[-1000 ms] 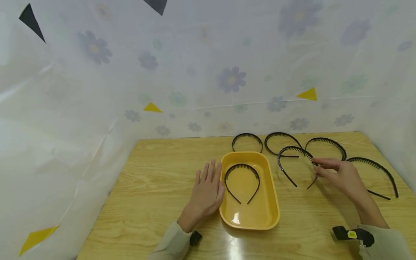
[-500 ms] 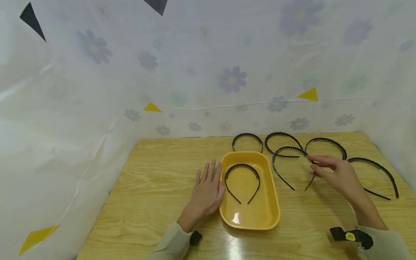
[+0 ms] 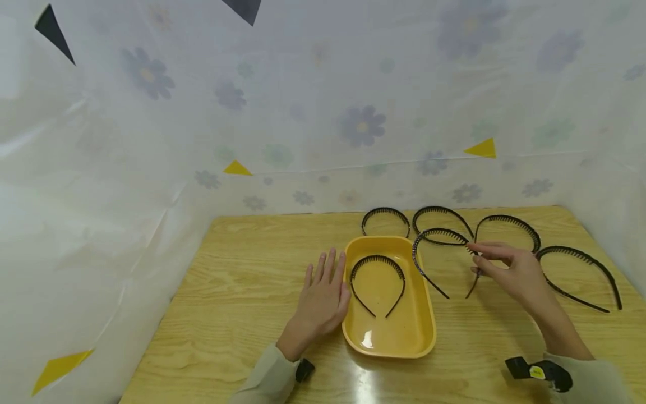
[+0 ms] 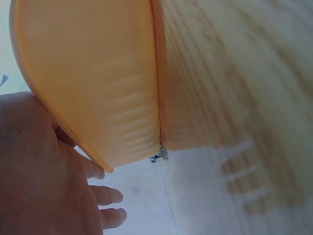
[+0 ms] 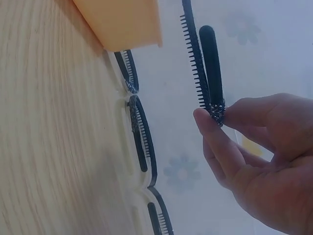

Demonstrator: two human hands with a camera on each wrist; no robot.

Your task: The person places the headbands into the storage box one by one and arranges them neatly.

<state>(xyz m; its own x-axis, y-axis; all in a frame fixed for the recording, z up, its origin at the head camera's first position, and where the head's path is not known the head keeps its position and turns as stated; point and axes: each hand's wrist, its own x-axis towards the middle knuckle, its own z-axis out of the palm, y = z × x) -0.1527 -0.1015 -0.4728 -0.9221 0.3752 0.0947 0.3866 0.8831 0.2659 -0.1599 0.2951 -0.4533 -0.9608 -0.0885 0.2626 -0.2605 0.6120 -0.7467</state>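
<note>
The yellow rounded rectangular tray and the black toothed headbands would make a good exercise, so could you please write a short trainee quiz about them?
1. How many black, toothed, arched headbands lie inside the yellow rounded rectangular tray?
2. What does the right hand pinch? A) the tray's rim; B) a headband; C) nothing.
3. True or false: the left hand is gripping a headband.

Key: 1. One. 2. B. 3. False; its fingers are outstretched beside the tray.

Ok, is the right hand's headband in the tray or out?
Out: the right wrist view shows the right hand pinching the headband in midair, apart from the tray.
</note>
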